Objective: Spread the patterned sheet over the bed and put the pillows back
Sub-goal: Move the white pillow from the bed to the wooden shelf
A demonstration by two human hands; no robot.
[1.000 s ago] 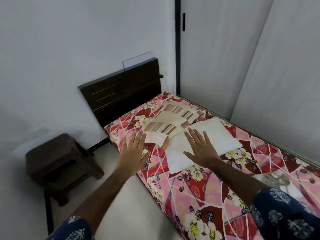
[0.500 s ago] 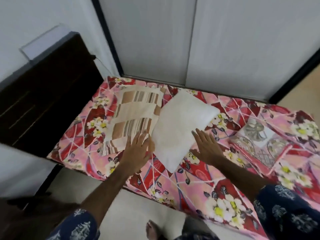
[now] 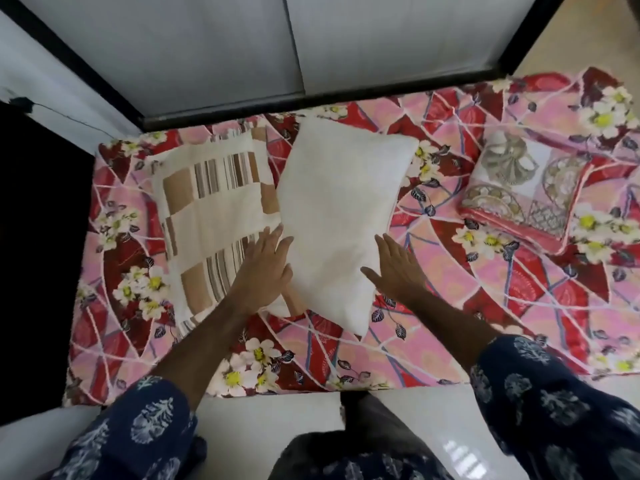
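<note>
The red and pink flowered sheet [image 3: 450, 320] lies spread over the bed. A cream and brown striped pillow [image 3: 211, 216] rests near the headboard end. A plain white pillow [image 3: 343, 216] lies beside it, overlapping its right edge. My left hand [image 3: 265, 268] lies flat with fingers apart on the striped pillow, touching the white pillow's left edge. My right hand [image 3: 394, 268] is flat and open against the white pillow's right lower edge. Neither hand grips anything.
A folded patterned blanket [image 3: 526, 188] sits on the sheet to the right. The dark headboard [image 3: 38, 237] is at the left. Grey sliding doors [image 3: 242, 46] run along the far side of the bed. Pale floor [image 3: 270, 420] lies below me.
The view has swung from the headboard side to looking straight down over the bed. Both hands have stayed flat on the pillows, with the white pillow now closer against the striped one.
</note>
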